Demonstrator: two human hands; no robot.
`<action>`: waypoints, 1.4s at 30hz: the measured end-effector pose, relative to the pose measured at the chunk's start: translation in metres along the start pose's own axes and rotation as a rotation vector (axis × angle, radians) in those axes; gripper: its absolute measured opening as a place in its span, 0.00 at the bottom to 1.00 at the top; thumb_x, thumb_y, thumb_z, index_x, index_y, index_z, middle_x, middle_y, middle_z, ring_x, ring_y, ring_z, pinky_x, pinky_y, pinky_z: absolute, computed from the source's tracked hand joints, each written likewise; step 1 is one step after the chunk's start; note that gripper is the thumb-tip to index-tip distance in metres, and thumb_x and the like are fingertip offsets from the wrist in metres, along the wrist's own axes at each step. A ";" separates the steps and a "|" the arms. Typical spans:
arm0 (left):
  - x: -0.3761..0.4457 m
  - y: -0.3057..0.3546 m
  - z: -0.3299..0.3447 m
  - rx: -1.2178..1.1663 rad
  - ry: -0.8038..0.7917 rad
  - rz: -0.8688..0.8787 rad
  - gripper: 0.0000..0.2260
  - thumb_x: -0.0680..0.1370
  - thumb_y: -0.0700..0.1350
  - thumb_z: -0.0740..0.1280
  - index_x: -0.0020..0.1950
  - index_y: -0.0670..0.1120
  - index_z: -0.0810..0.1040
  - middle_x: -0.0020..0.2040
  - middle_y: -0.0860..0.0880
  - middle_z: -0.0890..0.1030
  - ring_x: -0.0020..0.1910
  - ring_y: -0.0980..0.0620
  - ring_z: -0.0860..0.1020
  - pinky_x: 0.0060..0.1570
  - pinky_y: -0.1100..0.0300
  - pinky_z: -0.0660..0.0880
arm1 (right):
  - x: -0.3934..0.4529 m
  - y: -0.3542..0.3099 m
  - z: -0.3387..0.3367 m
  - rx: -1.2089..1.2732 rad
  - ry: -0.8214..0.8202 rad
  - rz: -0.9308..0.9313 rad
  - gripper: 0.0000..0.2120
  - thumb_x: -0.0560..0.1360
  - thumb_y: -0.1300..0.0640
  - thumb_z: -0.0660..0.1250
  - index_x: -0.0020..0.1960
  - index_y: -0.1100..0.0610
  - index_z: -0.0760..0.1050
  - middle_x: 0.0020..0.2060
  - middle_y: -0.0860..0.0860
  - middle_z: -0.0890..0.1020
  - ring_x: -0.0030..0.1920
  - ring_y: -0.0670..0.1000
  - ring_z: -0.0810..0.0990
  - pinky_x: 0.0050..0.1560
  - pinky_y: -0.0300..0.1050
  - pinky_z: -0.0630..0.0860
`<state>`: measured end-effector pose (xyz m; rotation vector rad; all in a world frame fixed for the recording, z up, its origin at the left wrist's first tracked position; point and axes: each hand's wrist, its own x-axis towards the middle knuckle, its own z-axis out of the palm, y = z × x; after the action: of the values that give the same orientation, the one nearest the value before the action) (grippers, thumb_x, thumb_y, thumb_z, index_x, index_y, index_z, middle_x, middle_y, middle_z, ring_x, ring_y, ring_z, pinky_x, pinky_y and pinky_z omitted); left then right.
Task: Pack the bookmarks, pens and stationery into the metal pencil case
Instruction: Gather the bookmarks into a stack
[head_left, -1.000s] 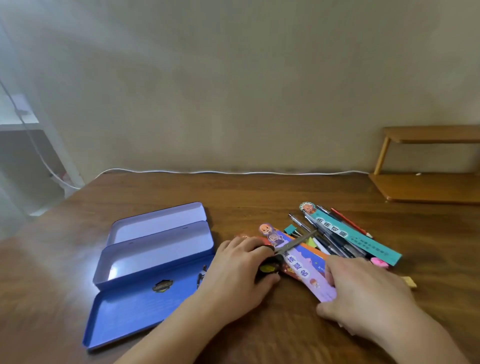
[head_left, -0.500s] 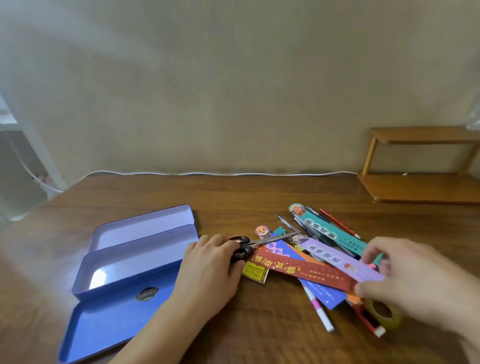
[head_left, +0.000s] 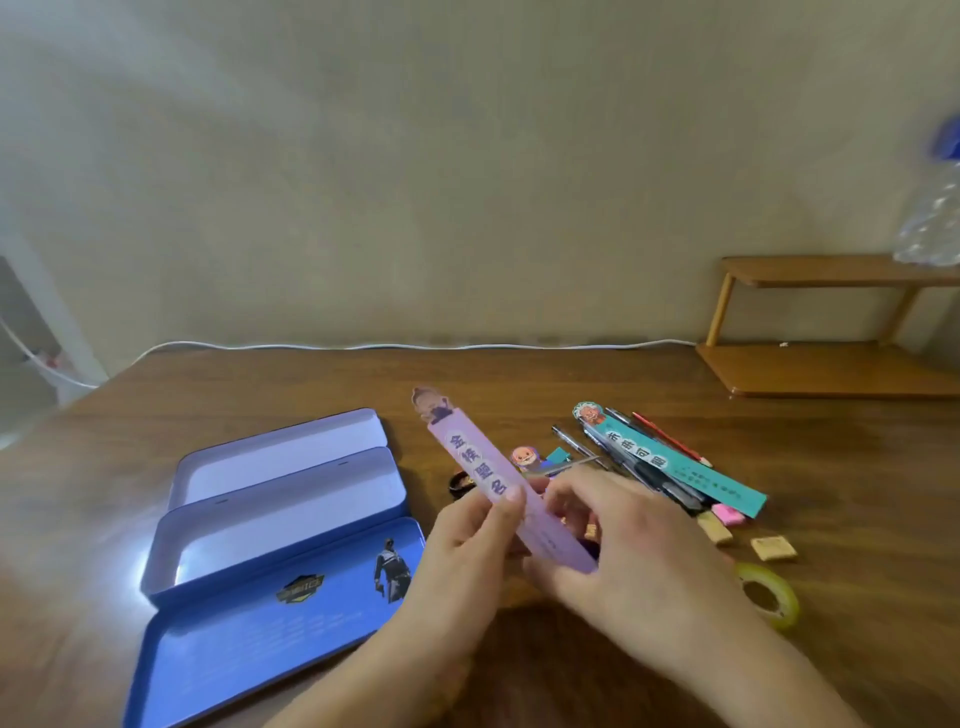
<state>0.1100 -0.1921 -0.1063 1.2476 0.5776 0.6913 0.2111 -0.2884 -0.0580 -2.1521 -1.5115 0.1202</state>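
Observation:
A long purple bookmark (head_left: 470, 457) with a cartoon head on top is lifted off the table, slanting up to the left. My left hand (head_left: 470, 540) pinches it near the middle with thumb on its face. My right hand (head_left: 618, 540) grips its lower end. The blue metal pencil case (head_left: 280, 525) lies open and empty at the left, its lid (head_left: 270, 629) folded toward me. A teal bookmark (head_left: 680, 470), pens (head_left: 649, 475), a red pencil (head_left: 670, 439) and another bookmark's orange cartoon head (head_left: 524, 457) lie behind my hands.
Black scissor handles (head_left: 460, 484) peek out left of the bookmark. A pink eraser (head_left: 730, 514), two tan erasers (head_left: 773, 548) and a roll of yellow-green tape (head_left: 769, 595) lie to the right. A wooden shelf (head_left: 831, 364) stands at the back right, and a white cable (head_left: 415, 345) runs along the wall.
My right hand lifted the purple bookmark from the pile and brought it left. My left hand let go of the scissors and took hold of the bookmark.

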 end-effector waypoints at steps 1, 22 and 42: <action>0.001 0.000 -0.002 -0.048 0.029 -0.046 0.13 0.80 0.48 0.61 0.49 0.48 0.86 0.48 0.40 0.86 0.49 0.42 0.85 0.45 0.49 0.81 | 0.002 0.002 0.004 -0.005 -0.016 -0.006 0.20 0.64 0.30 0.68 0.49 0.40 0.71 0.39 0.32 0.73 0.41 0.35 0.72 0.38 0.32 0.66; 0.008 0.011 -0.018 -0.365 -0.075 -0.272 0.12 0.83 0.39 0.57 0.62 0.38 0.77 0.45 0.38 0.83 0.39 0.43 0.82 0.40 0.50 0.81 | 0.023 0.131 -0.041 0.075 0.399 0.602 0.07 0.74 0.54 0.72 0.50 0.55 0.81 0.43 0.54 0.82 0.37 0.51 0.78 0.26 0.39 0.70; 0.010 0.016 -0.023 -0.767 -0.122 -0.243 0.19 0.84 0.50 0.52 0.67 0.40 0.71 0.54 0.39 0.82 0.50 0.43 0.82 0.51 0.47 0.81 | -0.004 -0.003 0.028 0.258 0.087 0.115 0.14 0.73 0.42 0.68 0.58 0.39 0.74 0.25 0.40 0.80 0.29 0.43 0.80 0.31 0.37 0.77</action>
<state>0.0975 -0.1675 -0.0962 0.4879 0.3022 0.5461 0.1974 -0.2819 -0.0821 -2.0095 -1.2497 0.2435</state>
